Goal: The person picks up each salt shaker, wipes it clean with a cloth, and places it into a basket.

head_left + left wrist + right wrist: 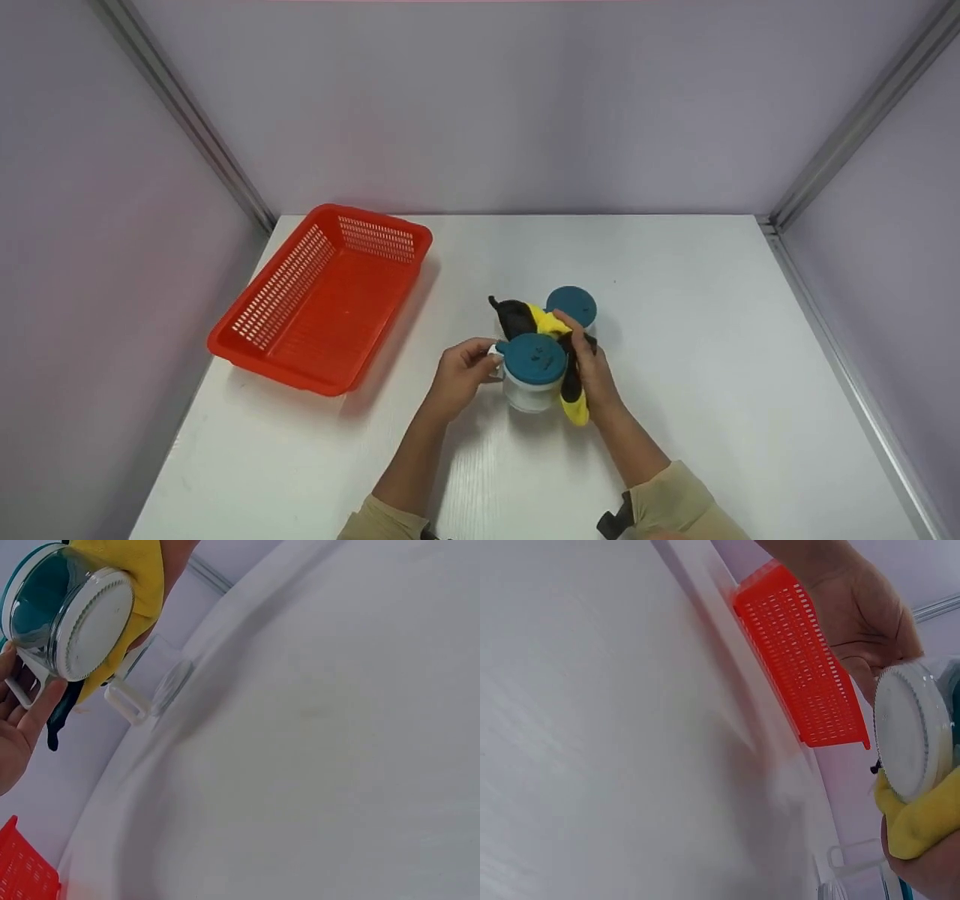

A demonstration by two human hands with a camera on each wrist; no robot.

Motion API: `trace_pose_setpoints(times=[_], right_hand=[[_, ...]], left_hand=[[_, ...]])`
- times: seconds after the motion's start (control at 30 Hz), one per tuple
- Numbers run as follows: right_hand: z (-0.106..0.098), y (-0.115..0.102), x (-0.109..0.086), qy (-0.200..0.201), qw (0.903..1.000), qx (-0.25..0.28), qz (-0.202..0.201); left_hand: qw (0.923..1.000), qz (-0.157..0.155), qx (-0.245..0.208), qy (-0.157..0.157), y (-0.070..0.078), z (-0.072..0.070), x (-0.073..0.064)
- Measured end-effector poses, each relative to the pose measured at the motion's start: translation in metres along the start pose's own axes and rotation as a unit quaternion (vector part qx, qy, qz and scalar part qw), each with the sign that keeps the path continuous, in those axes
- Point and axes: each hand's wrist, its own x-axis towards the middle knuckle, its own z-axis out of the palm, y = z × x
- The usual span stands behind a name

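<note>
- Beige cloth lies nearest: my left sleeve [384, 519] at the bottom edge, then my right sleeve [679, 499], with a black device [616, 519] at that wrist.
- Far left on the white table [712, 322] stands the red basket [337, 315], set at a slant; past its rim and slotted walls I look down onto its red floor.
- Right of the basket and apart from it, my left hand [463, 373] pinches the white handle [18, 693] of the near jar [531, 397] between thumb and fingers.
- That jar is held off the table between my hands: clear wall, white ridged base [95, 626], teal lid [534, 358] with dark markings on top. Teal shows through the wall; I cannot tell whether it is only the lid or something inside.
- Along the jar's far and right sides wraps a black-and-yellow cloth [516, 319], touching the wall, one dark tip poking out at far left, a yellow end hanging near right.
- Just behind, on the table, the far jar [572, 304] has its teal lid on too; it is partly hidden, so I cannot tell its contents.
- Rightmost, my right hand [592, 375] grips the cloth, fingers curved round it, against the near jar.
</note>
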Motion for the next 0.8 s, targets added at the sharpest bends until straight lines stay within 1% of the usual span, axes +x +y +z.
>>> trace_pose_setpoints(times=[0.17,0.27,0.37,0.5,0.63,0.73,0.8], right_hand=[[0.002,0.004,-0.002,0.031,0.9985,-0.012,-0.043],[0.005,0.004,-0.004,0.051,0.9965,-0.019,-0.064],[0.008,0.004,-0.005,0.069,0.9937,-0.028,-0.084],[0.011,0.005,-0.008,0.089,0.9896,-0.04,-0.106],[0.014,0.005,-0.01,0.111,0.9856,-0.052,-0.116],[0.014,0.006,-0.012,0.128,0.9827,-0.059,-0.12],[0.014,0.005,-0.012,0.136,0.9812,-0.061,-0.122]], left_hand=[[0.9988,0.008,0.012,0.047,0.016,0.01,-0.006],[0.9973,0.019,0.02,0.068,0.018,0.016,-0.008],[0.996,0.028,0.02,0.082,0.019,0.021,-0.009],[0.9944,0.035,0.019,0.098,0.019,0.027,-0.01],[0.9929,0.037,0.03,0.109,0.019,0.032,-0.011],[0.9925,0.038,0.037,0.11,0.018,0.035,-0.013],[0.9932,0.04,0.037,0.103,0.016,0.035,-0.013]])
